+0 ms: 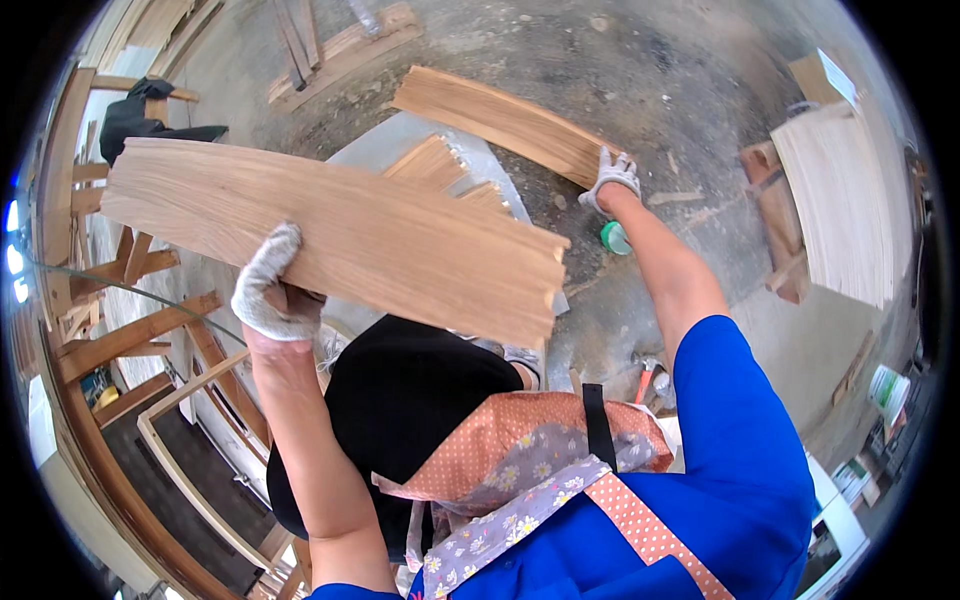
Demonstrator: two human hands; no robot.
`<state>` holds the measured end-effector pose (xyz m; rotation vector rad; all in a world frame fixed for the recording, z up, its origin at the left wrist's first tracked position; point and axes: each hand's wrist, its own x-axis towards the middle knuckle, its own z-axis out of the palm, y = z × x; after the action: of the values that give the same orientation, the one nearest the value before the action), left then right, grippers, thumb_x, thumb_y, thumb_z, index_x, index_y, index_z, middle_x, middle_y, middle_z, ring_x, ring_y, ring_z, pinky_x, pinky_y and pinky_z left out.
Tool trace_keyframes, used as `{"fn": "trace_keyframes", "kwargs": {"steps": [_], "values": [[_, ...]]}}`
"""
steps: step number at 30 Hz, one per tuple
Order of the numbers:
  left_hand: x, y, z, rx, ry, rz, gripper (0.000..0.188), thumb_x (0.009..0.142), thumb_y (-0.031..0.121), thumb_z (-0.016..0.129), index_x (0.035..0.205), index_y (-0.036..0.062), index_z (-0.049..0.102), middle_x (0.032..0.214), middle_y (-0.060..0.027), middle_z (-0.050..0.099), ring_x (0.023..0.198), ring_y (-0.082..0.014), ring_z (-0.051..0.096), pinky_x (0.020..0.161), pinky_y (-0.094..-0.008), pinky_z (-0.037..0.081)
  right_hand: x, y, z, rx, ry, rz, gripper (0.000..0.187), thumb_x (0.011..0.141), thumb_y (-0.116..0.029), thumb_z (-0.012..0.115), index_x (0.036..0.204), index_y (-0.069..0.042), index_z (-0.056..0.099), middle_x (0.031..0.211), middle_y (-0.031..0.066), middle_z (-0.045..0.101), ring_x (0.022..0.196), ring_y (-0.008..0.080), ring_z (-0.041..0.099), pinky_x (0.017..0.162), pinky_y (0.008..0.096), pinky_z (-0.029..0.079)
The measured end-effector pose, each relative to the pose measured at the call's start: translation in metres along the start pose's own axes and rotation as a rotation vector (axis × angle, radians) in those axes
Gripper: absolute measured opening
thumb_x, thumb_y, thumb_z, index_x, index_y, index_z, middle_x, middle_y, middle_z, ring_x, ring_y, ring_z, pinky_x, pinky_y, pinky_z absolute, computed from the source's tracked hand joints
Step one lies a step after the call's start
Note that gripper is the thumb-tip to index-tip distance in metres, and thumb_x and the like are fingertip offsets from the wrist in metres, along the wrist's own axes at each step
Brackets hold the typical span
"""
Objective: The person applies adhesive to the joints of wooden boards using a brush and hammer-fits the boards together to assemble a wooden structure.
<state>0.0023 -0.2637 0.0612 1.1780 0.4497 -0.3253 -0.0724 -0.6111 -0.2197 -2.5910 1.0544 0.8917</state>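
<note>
My left hand (272, 290), in a pale work glove, grips a wide wooden board (340, 235) by its near edge. The board is held up in front of me, and its right end is notched. Farther off, my right arm reaches out, and my gloved right hand (612, 183) is closed on the right end of a second, narrower wooden board (505, 120). Whether that board rests on the floor cannot be told. Partly hidden behind the wide board, several shorter wood pieces (428, 165) lie on a grey sheet (372, 145).
A green-rimmed round container (616, 238) sits on the concrete floor below my right hand. At right stands a stack of thin pale sheets (838, 200) beside a timber block (775, 220). Wooden frames (140, 330) fill the left side. A hammer (645, 380) lies near my right side.
</note>
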Motion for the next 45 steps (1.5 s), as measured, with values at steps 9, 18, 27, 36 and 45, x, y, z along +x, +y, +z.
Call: {"fn": "trace_keyframes", "kwargs": {"steps": [9,18,27,36,45], "values": [[0.017,-0.014,-0.022,-0.017,0.069,-0.098,0.038,0.072,0.007,0.057,0.109,0.0022,0.047,0.102,-0.0106,0.055,0.094,-0.0242,0.054,0.085,-0.0373,0.043,0.033,-0.007,0.021,-0.015,0.084,-0.026,0.088,0.064,-0.038,0.067,0.133,-0.016,0.017,0.138,0.014,0.016,0.125,0.0312,0.021,0.099,0.04,0.027],[0.032,-0.018,-0.019,-0.019,-0.043,-0.047,0.027,0.075,0.006,0.058,0.101,0.0031,0.051,0.095,-0.0075,0.058,0.088,-0.0186,0.057,0.074,-0.0304,0.049,-0.146,0.051,0.071,1.426,-0.73,0.123,0.03,0.073,-0.033,0.064,0.083,-0.005,0.059,0.073,0.007,0.06,0.059,0.0172,0.058,0.054,0.029,0.048],[0.018,-0.019,0.011,0.013,-0.184,-0.081,0.02,0.076,0.004,0.056,0.096,0.0041,0.054,0.09,-0.0068,0.06,0.081,-0.0185,0.059,0.068,-0.0294,0.051,-0.11,0.112,0.101,2.078,0.153,0.462,0.016,0.078,-0.02,0.059,0.086,-0.007,0.053,0.063,0.0025,0.052,0.047,0.0111,0.05,0.043,0.0257,0.046],[-0.001,-0.01,0.066,0.029,-0.253,-0.026,0.02,0.075,0.005,0.057,0.095,0.003,0.054,0.09,-0.0085,0.059,0.081,-0.0203,0.059,0.071,-0.0315,0.05,-0.082,0.116,0.093,1.618,0.202,0.094,0.016,0.082,-0.018,0.053,0.085,-0.003,0.057,0.062,0.0055,0.055,0.049,0.0114,0.052,0.043,0.0244,0.046],[-0.007,-0.053,0.094,0.007,-0.203,0.046,0.02,0.075,0.007,0.059,0.094,0.0037,0.054,0.088,-0.0077,0.06,0.078,-0.02,0.06,0.066,-0.0312,0.051,-0.08,0.121,0.106,1.8,0.062,0.189,0.011,0.081,-0.014,0.053,0.089,-0.006,0.054,0.069,0.0022,0.056,0.055,0.0097,0.054,0.047,0.0213,0.046]]}}
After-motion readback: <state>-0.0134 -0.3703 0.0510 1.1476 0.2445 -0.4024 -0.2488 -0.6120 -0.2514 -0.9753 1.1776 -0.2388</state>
